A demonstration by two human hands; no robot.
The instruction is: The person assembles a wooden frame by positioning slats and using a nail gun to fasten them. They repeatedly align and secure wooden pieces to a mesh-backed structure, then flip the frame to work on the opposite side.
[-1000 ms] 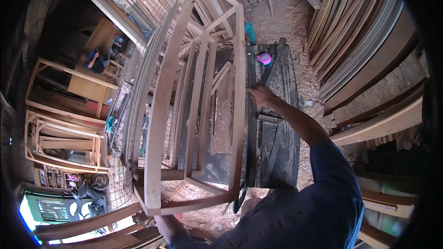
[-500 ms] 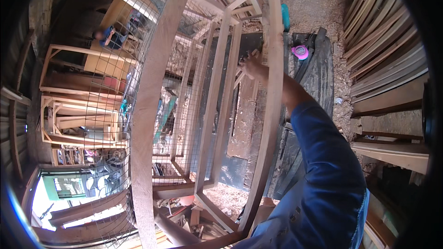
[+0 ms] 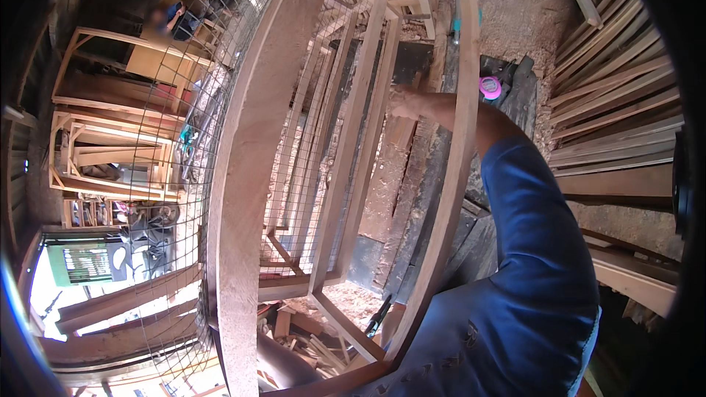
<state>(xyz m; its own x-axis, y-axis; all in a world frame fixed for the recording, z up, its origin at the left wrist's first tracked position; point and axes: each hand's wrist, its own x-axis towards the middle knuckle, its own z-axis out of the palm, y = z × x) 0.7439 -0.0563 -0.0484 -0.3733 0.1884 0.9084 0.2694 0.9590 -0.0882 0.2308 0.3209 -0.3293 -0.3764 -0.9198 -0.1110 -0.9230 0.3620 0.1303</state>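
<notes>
My right hand (image 3: 406, 104) reaches through a long frame of pale wooden bars (image 3: 460, 140). Its fingers look closed and lie close to an inner bar (image 3: 371, 140), above a worn brown board (image 3: 384, 195). They are blurred, and whatever they hold cannot be made out. The outer bar crosses over my right forearm. Wire mesh (image 3: 173, 147) runs along the left side, beside a wide pale plank (image 3: 246, 198). My left hand does not show. A pink round tape measure (image 3: 490, 88) lies on the dark worktop (image 3: 507, 114) to the right of the frame.
Long wooden strips (image 3: 618, 95) are stacked at the right. Wood offcuts (image 3: 316, 353) lie below the frame's near end, and shavings (image 3: 507, 7) cover the floor. Other wooden frames (image 3: 118, 154) stand at the left. Another person (image 3: 169, 22) is at the far left.
The view has shifted, so the frame and tape measure sit farther right in the picture. My right hand has changed its pose, with its curled fingers now less distinct beside the inner bar.
</notes>
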